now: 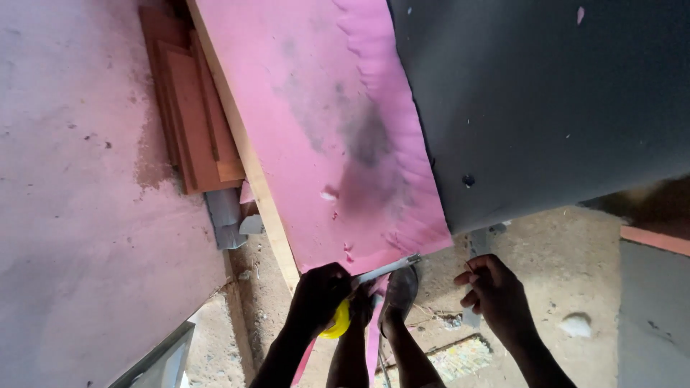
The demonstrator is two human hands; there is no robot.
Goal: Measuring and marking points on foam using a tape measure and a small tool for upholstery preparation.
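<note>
Dusty concrete floor fills the lower part of the view, with a pale wall on the left and a stack of reddish boards leaning by it. A pink foam sheet lies on a wooden board and runs lengthwise away from the person, its near end just at the hands. Black sheet overlaps its right side.

The left hand is clenched around a yellow tape measure, pressed against the foam's near edge, where a metal strip, probably the tape's blade, lies across the corner. The right hand sits off to the right, below the black sheet, fingers curled around a thin pale thing; what it is I cannot tell. So the left hand is the nearer one to the foam. A shoe shows between the hands.
</note>
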